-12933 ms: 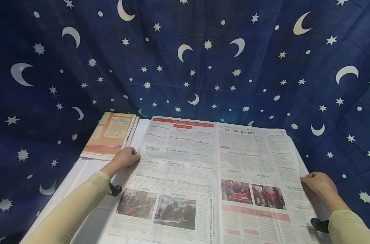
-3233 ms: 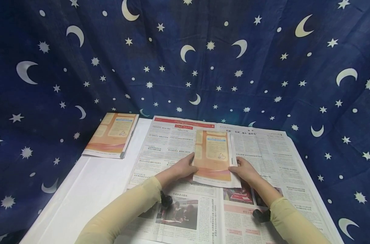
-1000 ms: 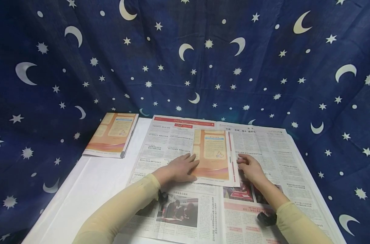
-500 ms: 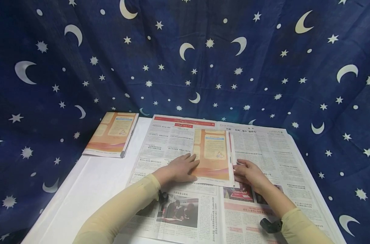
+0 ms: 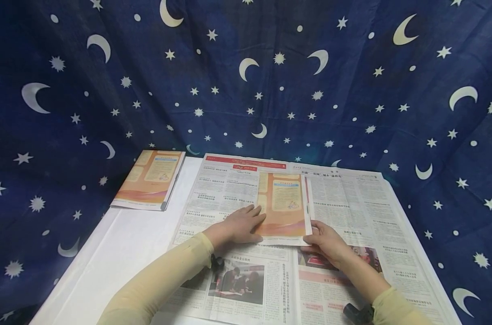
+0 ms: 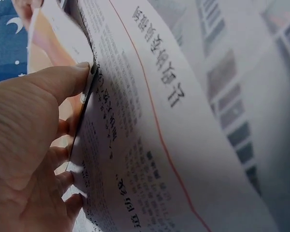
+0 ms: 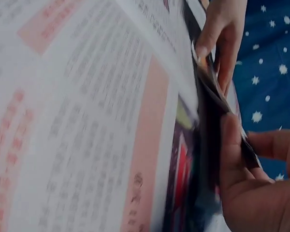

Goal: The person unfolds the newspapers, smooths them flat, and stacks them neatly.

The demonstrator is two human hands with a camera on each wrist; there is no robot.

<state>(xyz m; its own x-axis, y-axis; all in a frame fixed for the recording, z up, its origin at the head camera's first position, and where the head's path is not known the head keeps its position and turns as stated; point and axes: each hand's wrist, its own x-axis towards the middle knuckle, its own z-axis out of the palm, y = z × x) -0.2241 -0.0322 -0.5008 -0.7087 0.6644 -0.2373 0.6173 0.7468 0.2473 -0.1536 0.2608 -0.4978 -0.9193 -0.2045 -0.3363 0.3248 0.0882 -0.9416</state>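
Observation:
An orange-covered booklet [image 5: 284,210] with white-edged pages lies over the middle of a spread newspaper [image 5: 347,194]. Across its left edge rests my left hand [image 5: 238,224], fingers spread and fairly straight on the cover. In the left wrist view, the thumb of that left hand [image 6: 34,116] touches the booklet's near edge. My right hand [image 5: 328,242] pinches the lower right corner between thumb and fingers. The right wrist view shows the right hand [image 7: 261,186] holding that edge slightly raised, with the left hand [image 7: 227,29] beyond.
A small stack of matching orange booklets [image 5: 148,180] stands at the back left of the white table [image 5: 95,253]. A dark blue cloth [image 5: 246,90] with moons and stars hangs behind and at the sides.
Earlier both hands held the newspaper's sides, without a booklet on it. Later they gripped a booklet there. Just now my right hand moved from beside its right edge to pinch the lower corner.

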